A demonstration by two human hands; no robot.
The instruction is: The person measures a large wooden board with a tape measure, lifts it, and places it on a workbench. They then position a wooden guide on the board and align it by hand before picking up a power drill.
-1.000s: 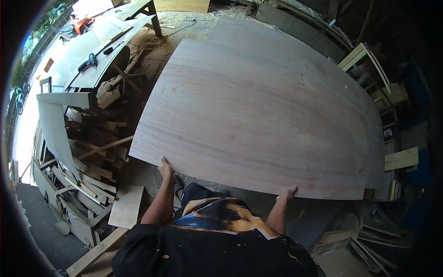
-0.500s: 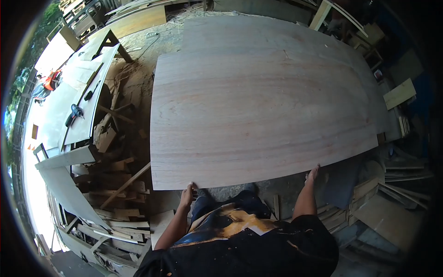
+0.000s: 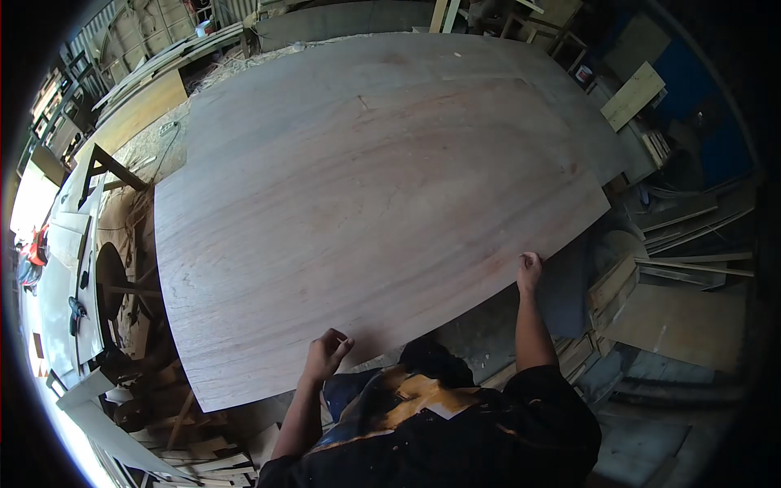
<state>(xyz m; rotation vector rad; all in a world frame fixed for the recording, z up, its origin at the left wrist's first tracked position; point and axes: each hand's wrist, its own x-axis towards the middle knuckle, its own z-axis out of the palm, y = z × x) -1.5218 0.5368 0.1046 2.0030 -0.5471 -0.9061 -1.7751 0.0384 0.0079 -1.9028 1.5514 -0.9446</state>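
Observation:
A large plywood sheet (image 3: 350, 244) with pinkish-brown grain lies in front of me, on top of another wide sheet (image 3: 244, 98) that shows along its far side. My left hand (image 3: 328, 355) is over the near edge of the plywood, fingers curled and thumb close to the forefinger. Something small and pale seems to show at those fingertips, too small to name. Further right, my right hand (image 3: 530, 270) is at the same edge with its fingers bent inward. Whether it holds anything is hidden.
At left, a power tool (image 3: 76, 314) rests on a long pale worktable (image 3: 61, 276). Offcuts (image 3: 215, 464) lie low on the left. Stacked boards (image 3: 679, 321) crowd the right side. A loose light board (image 3: 633, 96) leans at the far right.
My view has swung right, so the plywood appears angled. My left hand has gone from gripping the edge to curled above it; my right hand's outstretched fingers have bent inward.

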